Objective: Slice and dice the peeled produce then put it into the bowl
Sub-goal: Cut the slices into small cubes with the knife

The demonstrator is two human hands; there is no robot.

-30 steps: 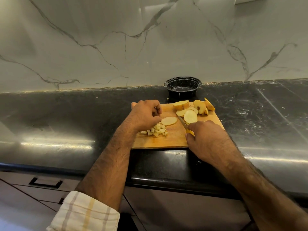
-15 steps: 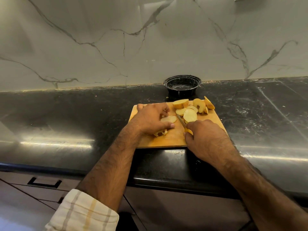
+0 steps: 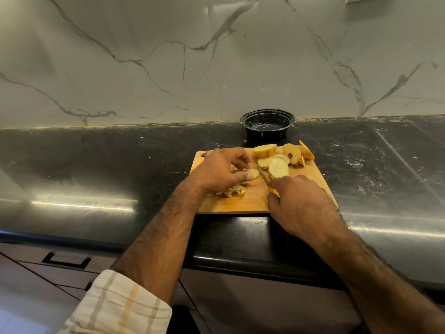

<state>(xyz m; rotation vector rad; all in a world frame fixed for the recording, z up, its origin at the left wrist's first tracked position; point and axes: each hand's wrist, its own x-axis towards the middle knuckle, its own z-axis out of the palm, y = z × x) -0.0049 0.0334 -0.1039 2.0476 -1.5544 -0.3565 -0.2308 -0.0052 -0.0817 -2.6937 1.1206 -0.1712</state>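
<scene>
Potato slices (image 3: 278,167) lay in a loose heap on the far right part of the wooden cutting board (image 3: 255,201), with a thicker end piece (image 3: 264,150) and several skin-edged pieces (image 3: 291,153) just behind them near the board's back edge. 1 separate slice (image 3: 252,174) sat flat toward the middle of the board, and the left hand (image 3: 220,171) held it there, fingers curled over it with the thumb tip pressed at its near edge. A small pile of diced pieces (image 3: 232,190) rested on the board just under the heel of that hand, partly hidden by it. The right hand (image 3: 299,201) gripped the yellow handle of a knife (image 3: 265,178), fingers wrapped round it; the blade pointed away from the person and ran between the held slice and the heap, its tip close beside the slice. Whether the edge touched the board could not be told. The black bowl (image 3: 267,116) stood on the dark countertop (image 3: 96,165) just behind the board, against the marble backsplash (image 3: 168,56), and looked to hold no potato. A checked sleeve cuff (image 3: 120,307) was rolled up on the left forearm. A drawer handle (image 3: 66,260) showed below the counter edge.
</scene>
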